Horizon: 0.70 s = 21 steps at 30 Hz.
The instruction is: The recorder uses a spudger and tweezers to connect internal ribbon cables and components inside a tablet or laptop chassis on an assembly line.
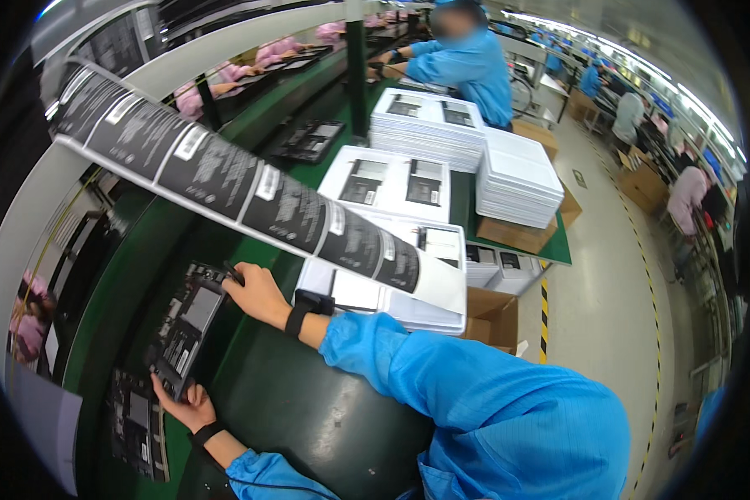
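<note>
A dark electronic device base (183, 329), probably a laptop's, with its inside showing and a grey rectangular part in it, is over the green bench, tilted between my two hands. My left hand (190, 406) grips its near edge, thumb on top and fingers partly hidden beneath. At the far right corner, my right hand (258, 293) has its fingers closed; a small dark piece sticks up beside the fingertips, and I cannot tell whether it belongs to the base. A second similar base (137, 425) lies on the bench close to my left hand.
A long curved strip of black labels (225, 179) hangs across the bench. White trays (467, 250) with dark flat parts, stacked white trays (517, 179) and a cardboard box (492, 321) stand to the right. Another base (310, 140) lies farther off. A person in blue (467, 67) works beyond.
</note>
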Tool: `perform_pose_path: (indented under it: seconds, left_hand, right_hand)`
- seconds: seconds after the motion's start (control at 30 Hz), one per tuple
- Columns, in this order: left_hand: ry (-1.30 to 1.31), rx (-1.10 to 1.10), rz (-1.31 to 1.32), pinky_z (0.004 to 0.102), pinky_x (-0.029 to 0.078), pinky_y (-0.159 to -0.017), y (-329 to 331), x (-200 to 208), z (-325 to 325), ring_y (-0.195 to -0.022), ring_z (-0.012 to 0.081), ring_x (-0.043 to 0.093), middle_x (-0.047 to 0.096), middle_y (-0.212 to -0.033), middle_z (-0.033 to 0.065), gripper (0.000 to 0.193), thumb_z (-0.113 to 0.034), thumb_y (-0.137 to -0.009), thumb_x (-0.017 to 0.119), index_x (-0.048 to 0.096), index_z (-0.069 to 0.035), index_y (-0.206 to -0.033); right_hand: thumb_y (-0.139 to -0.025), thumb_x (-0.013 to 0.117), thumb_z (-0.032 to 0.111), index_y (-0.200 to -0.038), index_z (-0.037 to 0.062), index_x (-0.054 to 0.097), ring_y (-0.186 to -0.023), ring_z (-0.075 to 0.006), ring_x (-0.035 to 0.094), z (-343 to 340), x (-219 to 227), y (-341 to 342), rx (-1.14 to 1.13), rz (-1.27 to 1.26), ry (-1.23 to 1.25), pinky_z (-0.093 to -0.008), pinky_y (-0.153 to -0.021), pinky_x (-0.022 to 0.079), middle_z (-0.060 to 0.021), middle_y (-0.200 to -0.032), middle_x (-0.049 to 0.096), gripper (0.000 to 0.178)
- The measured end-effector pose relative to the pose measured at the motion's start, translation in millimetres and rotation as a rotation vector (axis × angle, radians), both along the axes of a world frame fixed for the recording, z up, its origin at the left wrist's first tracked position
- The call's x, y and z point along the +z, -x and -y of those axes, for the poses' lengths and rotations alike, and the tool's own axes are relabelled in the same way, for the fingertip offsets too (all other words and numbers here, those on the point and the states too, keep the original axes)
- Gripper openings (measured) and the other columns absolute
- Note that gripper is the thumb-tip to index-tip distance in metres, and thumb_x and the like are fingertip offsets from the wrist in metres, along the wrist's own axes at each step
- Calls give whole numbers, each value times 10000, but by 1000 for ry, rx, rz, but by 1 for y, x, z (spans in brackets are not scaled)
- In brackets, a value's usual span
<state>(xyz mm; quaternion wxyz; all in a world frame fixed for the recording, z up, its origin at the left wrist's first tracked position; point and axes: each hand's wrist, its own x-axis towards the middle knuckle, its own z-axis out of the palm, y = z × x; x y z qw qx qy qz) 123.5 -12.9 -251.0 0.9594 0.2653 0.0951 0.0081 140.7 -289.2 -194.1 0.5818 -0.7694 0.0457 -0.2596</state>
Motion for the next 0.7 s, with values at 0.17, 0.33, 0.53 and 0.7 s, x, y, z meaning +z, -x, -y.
perform_pose_path:
  seconds: [0.17, 0.33, 0.53, 0.7]
  left_hand:
    - [-423, 273, -61, 419, 277, -1237, 1, 22, 23, -1453, 292, 409, 391, -1611, 136, 759, -584, -1068, 387, 272, -94, -1635]
    - [-228, -109, 262, 380, 504, -996, 19, 16, 16, -1040, 214, 636, 627, -991, 58, 622, -554, -1068, 428, 488, -124, -1514]
    - [-201, 6, 172, 438, 532, -1033, 27, -33, -23, -1137, 255, 655, 680, -1196, 132, 482, -488, -1052, 523, 670, -36, -1135]
    - [-161, 8, 193, 456, 481, -1121, 96, 15, 45, -1309, 275, 573, 602, -1437, 128, 557, -551, -1053, 469, 706, -50, -1105]
  right_hand:
    - [-955, 638, 209, -1178, -32, 636, -817, -206, 658, 24, -32, 77, -64, 70, -121, -368, -759, 518, -156, -884, 695, 328]
    - [-972, 633, 191, -1164, -24, 651, -779, -162, 634, 20, -65, 130, -18, -108, -102, -347, -729, 513, -137, -853, 687, 289]
    - [-1013, 583, 219, -1150, -25, 617, -803, -283, 677, 21, -51, 127, -24, -103, -241, -390, -752, 519, -178, -872, 694, 282]
    - [-1061, 530, 223, -1170, -20, 586, -948, -309, 674, 26, -51, 122, -73, -50, -418, -395, -879, 502, -203, -1008, 693, 272]
